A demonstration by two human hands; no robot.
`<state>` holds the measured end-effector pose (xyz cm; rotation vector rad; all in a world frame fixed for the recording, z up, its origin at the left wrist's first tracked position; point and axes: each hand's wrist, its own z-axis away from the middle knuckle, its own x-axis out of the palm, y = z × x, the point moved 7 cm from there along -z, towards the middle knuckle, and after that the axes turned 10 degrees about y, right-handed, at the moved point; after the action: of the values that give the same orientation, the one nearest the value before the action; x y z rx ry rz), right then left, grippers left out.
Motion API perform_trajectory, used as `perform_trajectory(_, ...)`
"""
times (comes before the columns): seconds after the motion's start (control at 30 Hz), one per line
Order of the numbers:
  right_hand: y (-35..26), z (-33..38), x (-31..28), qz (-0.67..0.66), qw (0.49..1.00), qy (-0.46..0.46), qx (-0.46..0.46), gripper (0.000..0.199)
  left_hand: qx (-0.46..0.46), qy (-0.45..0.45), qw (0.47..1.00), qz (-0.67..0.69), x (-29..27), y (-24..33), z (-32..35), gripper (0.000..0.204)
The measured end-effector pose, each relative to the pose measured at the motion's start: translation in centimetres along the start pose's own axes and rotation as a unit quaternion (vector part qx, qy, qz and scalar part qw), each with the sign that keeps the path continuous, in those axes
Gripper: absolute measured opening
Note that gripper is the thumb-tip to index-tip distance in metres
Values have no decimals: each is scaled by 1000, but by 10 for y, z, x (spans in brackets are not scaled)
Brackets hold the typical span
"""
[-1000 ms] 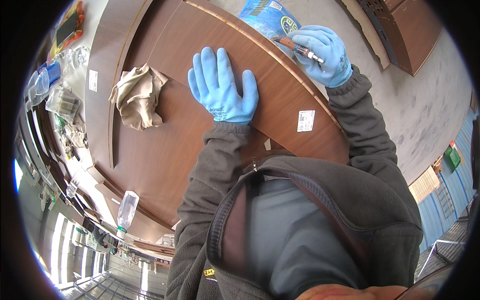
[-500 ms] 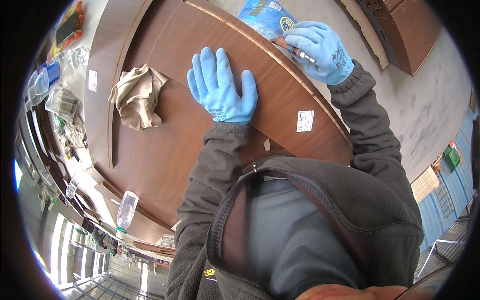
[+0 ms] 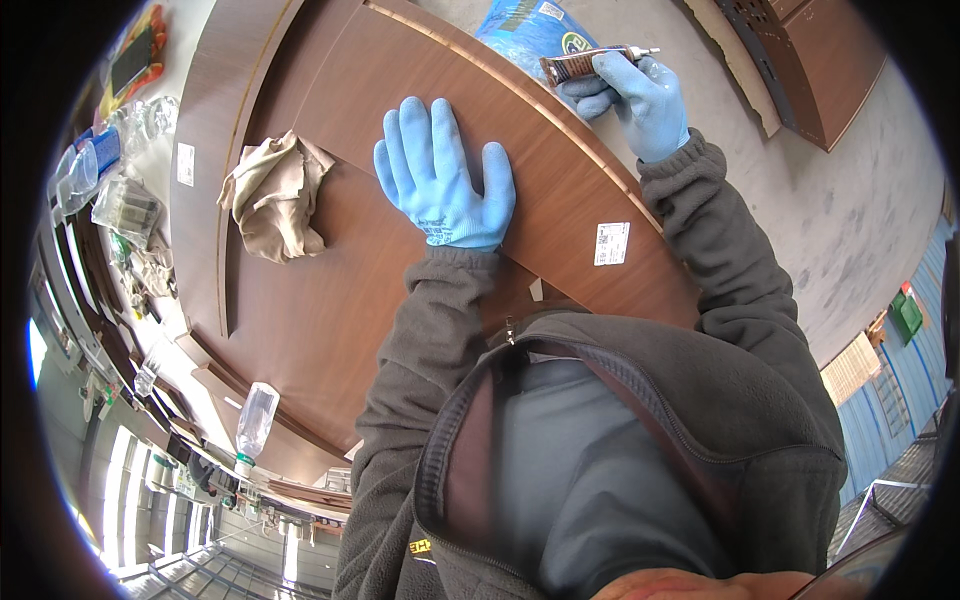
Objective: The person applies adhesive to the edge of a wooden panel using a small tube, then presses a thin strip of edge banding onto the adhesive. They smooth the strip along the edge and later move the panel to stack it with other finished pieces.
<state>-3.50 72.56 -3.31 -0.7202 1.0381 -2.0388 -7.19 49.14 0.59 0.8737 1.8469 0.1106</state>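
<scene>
My left hand (image 3: 442, 178), in a light blue glove, lies flat with fingers spread on a curved brown wood-veneer panel (image 3: 330, 300). Past the panel's far edge, my right hand (image 3: 640, 95), also in a blue glove, grips a small brown tube with a white nozzle (image 3: 590, 63). The tube lies roughly level, its nozzle pointing right. Just behind it on the grey floor is a blue plastic bag (image 3: 528, 28). A white sticker (image 3: 611, 243) sits on the panel near my right sleeve.
A crumpled beige rag (image 3: 275, 195) lies on the panel left of my left hand. A clear plastic bottle (image 3: 254, 422) stands at the panel's near-left edge. Clear bags and small packets (image 3: 110, 190) crowd the far left. Brown cabinet pieces (image 3: 810, 60) stand at upper right.
My right hand has lifted the tube off the panel edge and turned it level, nozzle now pointing right. My left hand has stayed flat on the panel.
</scene>
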Motion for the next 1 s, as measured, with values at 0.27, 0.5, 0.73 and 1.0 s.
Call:
perform_trajectory(0.27, 16, -3, 5, -86, 994, 35, 51, 24, -21, -5, 1000, 6, -1, -1, 0, 63)
perform_trajectory(0.5, 19, -2, 9, -53, 996, 47, 53, 25, -2, -7, 1000, -4, 1, -1, 1, 67)
perform_trajectory(0.73, 15, 6, 9, -24, 998, 54, 37, 31, -4, -8, 1000, -1, 2, -2, 2, 68)
perform_trajectory(1.0, 15, 5, 11, -63, 994, 78, 36, 31, -5, -6, 1000, -2, 2, -2, 2, 67)
